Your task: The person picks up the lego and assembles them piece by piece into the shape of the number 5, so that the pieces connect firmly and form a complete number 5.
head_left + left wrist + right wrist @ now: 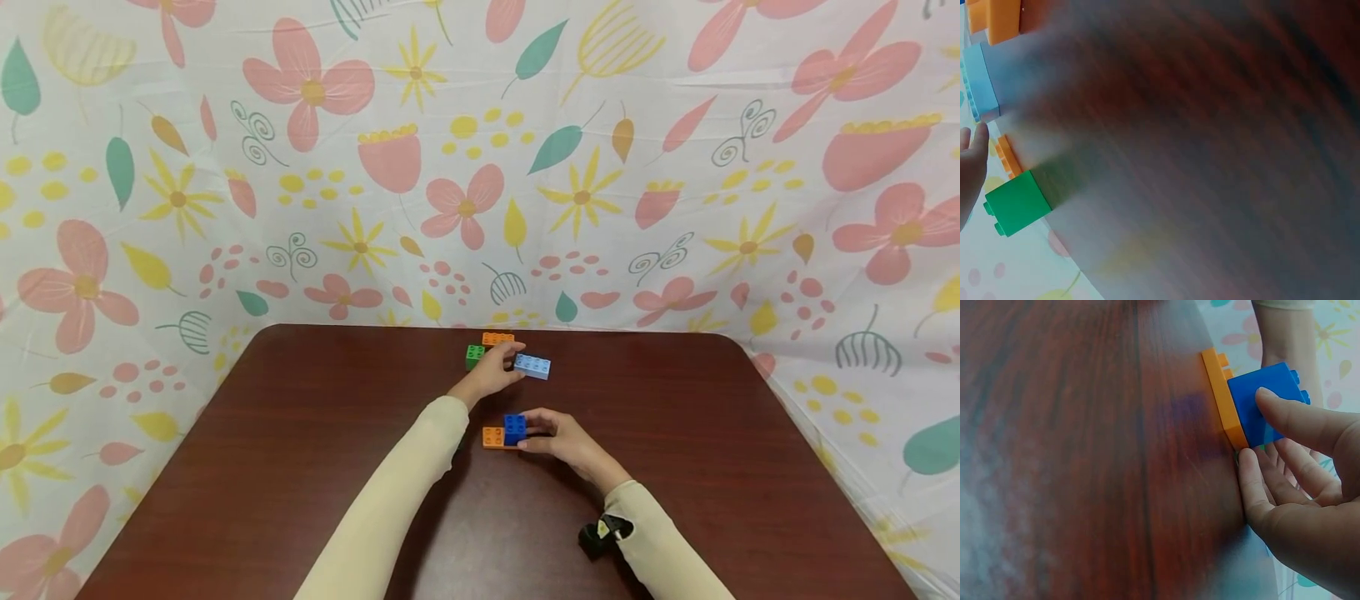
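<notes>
At the far part of the table, my left hand (495, 371) reaches to the left end of a light blue brick (533, 367), its thumb and fingers spread around that end. A fingertip (981, 134) shows right at the brick's end in the left wrist view. Closer in, a dark blue brick (514, 429) stands on an orange brick (492, 437), toward its right side. My right hand (566, 442) holds the blue brick from the right, thumb on one side face. In the right wrist view, another fingertip (1248, 459) is beside the end of the orange brick (1217, 394).
Just left of my left hand sits a green brick (475, 357). Behind it lies another orange brick (498, 338) near the far edge of the dark wooden table (300, 433). A flower-patterned cloth (480, 167) hangs behind the table. A small black device (596, 540) is at my right wrist.
</notes>
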`<state>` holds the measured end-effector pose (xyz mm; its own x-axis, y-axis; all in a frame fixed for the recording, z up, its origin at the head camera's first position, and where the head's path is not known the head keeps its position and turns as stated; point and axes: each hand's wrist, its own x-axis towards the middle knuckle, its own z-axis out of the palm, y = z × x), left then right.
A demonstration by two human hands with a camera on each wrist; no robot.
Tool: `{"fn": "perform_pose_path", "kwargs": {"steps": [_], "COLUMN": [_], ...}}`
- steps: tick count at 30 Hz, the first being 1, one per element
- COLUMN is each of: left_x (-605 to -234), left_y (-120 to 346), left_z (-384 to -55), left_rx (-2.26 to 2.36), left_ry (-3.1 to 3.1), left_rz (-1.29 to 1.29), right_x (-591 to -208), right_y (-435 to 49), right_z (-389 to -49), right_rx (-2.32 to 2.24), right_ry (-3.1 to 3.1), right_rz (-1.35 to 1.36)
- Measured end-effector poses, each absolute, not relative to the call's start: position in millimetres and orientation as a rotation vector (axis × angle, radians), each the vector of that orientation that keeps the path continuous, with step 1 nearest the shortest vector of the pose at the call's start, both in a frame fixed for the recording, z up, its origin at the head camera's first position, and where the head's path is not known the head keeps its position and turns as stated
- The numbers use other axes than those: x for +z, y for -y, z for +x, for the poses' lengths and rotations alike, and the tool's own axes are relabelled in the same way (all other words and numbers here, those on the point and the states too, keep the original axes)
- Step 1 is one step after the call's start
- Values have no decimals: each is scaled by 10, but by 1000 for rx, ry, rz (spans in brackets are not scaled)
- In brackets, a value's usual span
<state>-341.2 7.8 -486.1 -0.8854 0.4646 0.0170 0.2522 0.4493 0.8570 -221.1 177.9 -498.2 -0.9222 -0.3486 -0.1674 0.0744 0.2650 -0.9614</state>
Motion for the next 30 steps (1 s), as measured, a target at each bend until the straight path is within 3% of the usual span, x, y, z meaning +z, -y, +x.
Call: {"fn": "perform_pose_path", "kwargs": {"steps": [30], "left_x": [-4970], "left_y": [-147], "left_z": [-3466], "left_rx": [1236], "left_ry": [-2637], "left_rz": [698], "right_x": [-4973], "right_y": [-1773], "right_z": [-2203], "right_rx": [-1702], "right_ry": [-2195], "right_rz": [-245]}}
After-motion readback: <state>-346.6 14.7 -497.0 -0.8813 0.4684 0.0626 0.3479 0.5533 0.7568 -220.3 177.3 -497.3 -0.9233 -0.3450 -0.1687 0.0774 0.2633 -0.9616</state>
